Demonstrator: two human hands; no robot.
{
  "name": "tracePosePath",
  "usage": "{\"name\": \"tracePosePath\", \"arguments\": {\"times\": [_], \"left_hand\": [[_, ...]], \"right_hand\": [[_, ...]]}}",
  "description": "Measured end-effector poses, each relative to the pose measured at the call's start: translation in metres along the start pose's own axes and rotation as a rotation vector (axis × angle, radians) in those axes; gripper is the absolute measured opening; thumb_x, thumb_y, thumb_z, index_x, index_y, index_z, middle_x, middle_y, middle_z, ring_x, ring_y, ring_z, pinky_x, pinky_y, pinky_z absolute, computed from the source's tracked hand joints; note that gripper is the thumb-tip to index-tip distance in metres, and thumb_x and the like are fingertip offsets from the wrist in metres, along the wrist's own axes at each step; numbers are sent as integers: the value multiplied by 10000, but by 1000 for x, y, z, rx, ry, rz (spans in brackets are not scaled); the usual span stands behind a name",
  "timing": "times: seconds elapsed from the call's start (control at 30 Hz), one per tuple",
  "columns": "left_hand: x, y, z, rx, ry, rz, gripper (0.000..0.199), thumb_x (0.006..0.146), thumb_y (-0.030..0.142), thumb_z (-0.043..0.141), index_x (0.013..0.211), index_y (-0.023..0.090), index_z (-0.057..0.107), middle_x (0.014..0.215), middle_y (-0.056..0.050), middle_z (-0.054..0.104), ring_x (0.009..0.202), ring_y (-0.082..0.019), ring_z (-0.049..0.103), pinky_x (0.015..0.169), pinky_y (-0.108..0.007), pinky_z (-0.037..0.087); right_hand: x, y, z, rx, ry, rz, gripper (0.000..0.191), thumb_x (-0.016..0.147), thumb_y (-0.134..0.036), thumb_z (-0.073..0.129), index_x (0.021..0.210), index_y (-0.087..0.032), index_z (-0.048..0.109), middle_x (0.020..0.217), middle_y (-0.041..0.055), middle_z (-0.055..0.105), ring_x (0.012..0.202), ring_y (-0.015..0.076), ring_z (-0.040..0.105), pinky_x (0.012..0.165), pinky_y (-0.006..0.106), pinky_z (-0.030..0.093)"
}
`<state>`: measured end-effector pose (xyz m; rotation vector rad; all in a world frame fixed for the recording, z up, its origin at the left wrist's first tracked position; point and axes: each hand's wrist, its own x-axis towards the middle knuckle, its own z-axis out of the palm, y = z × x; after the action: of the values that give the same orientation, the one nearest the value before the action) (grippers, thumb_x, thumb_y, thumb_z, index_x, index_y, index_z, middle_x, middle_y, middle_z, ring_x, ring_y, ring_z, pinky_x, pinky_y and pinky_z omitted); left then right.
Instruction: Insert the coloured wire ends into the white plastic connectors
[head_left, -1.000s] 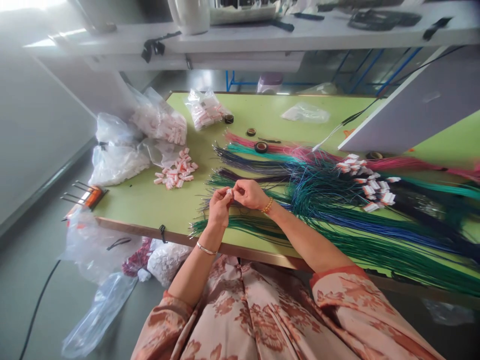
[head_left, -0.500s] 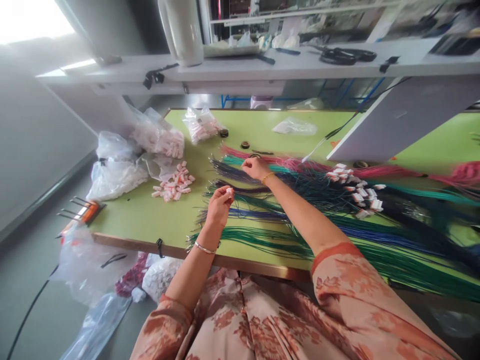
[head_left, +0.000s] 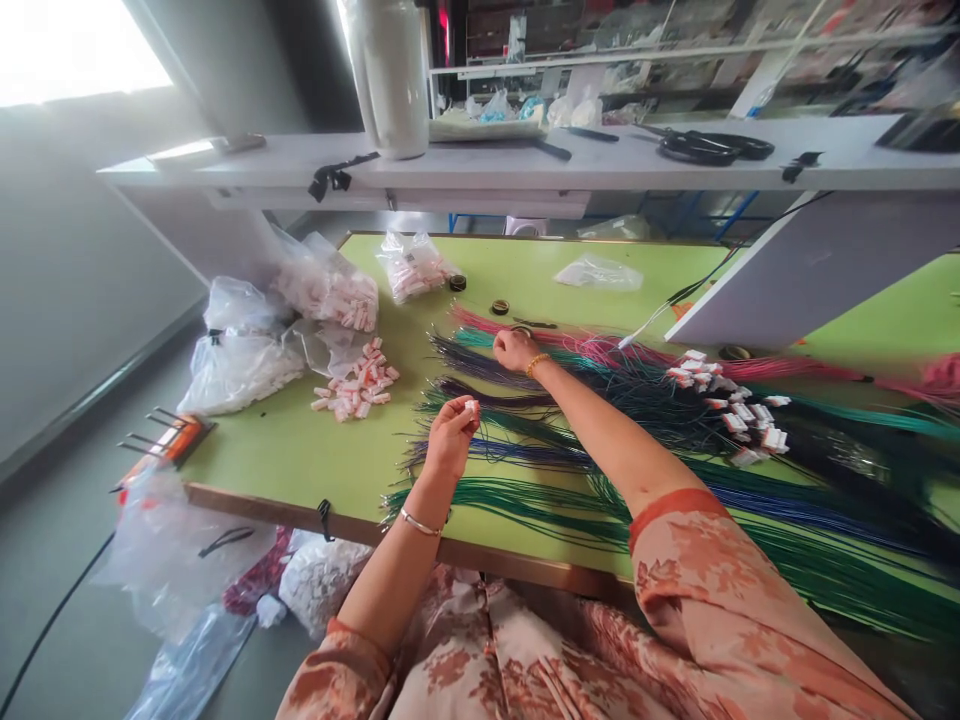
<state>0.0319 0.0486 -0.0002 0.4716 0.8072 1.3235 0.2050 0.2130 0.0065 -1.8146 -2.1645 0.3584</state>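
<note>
In the head view, my left hand [head_left: 451, 436] is closed around a small white connector housing [head_left: 471, 405], pinched between thumb and fingers. Thin dark wires hang by that hand. My right hand [head_left: 514, 351] reaches over the far bundles, its fingers curled together above the dark grey wires [head_left: 469, 352]; whatever they hold is too small or hidden. Teal wires [head_left: 480, 323] and pink wires [head_left: 469, 313] run just beyond it. Nearer my body lie blue wires [head_left: 517, 453] and green wires [head_left: 510, 492]. White housings on wire ends [head_left: 742, 415] are heaped to the right.
Left on the green table [head_left: 285, 450] is a loose pile of white-orange housings [head_left: 358, 382], with filled plastic bags [head_left: 322, 285] behind. Tape rolls [head_left: 500, 307] sit near the pink wires. A white shelf [head_left: 465, 170] with scissors [head_left: 705, 146] and a pitcher [head_left: 394, 90] crosses above.
The view has tilted slightly, so the whole scene sits lower and further right. Both hands keep nearly the same places over the wires; the left still pinches the connector housing.
</note>
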Motion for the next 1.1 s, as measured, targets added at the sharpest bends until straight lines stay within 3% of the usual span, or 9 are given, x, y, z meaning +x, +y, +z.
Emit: {"name": "tracePosePath", "arguments": {"times": [0.2, 0.47, 0.67, 0.87, 0.97, 1.1], "left_hand": [[-2, 1, -1, -13, -7, -3, 295, 608, 165, 804, 865, 142, 662, 776, -15, 657, 637, -62, 547, 625, -206, 419], [-5, 1, 2, -10, 2, -5, 284, 607, 185, 799, 857, 140, 671, 773, -14, 652, 623, -60, 523, 629, -215, 410], [-6, 1, 2, -7, 4, -12, 283, 604, 181, 795, 852, 147, 663, 768, -10, 649, 620, -62, 522, 640, -220, 411], [-6, 1, 0, 1, 26, 5, 279, 616, 188, 791, 858, 144, 659, 787, -13, 644, 626, -58, 519, 636, -217, 409], [-6, 1, 1, 5, 17, 5, 275, 621, 186, 788, 860, 147, 657, 788, -12, 644, 628, -59, 516, 636, -217, 409], [-8, 1, 2, -3, 11, -2, 266, 620, 171, 782, 855, 144, 661, 782, -12, 645, 618, -58, 508, 630, -214, 403]], "right_hand": [[5, 0, 5, -83, -131, -55, 141, 784, -234, 618, 875, -188, 716, 976, 54, 743, 884, 165, 651, 749, 229, 429], [8, -1, -10, -15, -83, -122, 166, 775, -209, 588, 887, -189, 710, 930, 31, 739, 825, 144, 632, 741, 220, 423], [21, -35, -10, 113, -85, -148, 180, 814, -232, 568, 909, -167, 706, 910, 38, 738, 797, 134, 635, 725, 206, 448], [32, -64, -22, -151, -3, 19, 163, 740, -198, 642, 852, -106, 714, 928, 180, 726, 883, 250, 668, 803, 303, 476], [38, -71, -30, -37, 51, -10, 164, 768, -234, 607, 853, -140, 713, 871, 111, 732, 845, 202, 657, 813, 274, 465], [36, -88, -33, 186, 29, -156, 138, 754, -196, 577, 815, -140, 687, 825, 58, 720, 741, 138, 605, 708, 222, 443]]}}
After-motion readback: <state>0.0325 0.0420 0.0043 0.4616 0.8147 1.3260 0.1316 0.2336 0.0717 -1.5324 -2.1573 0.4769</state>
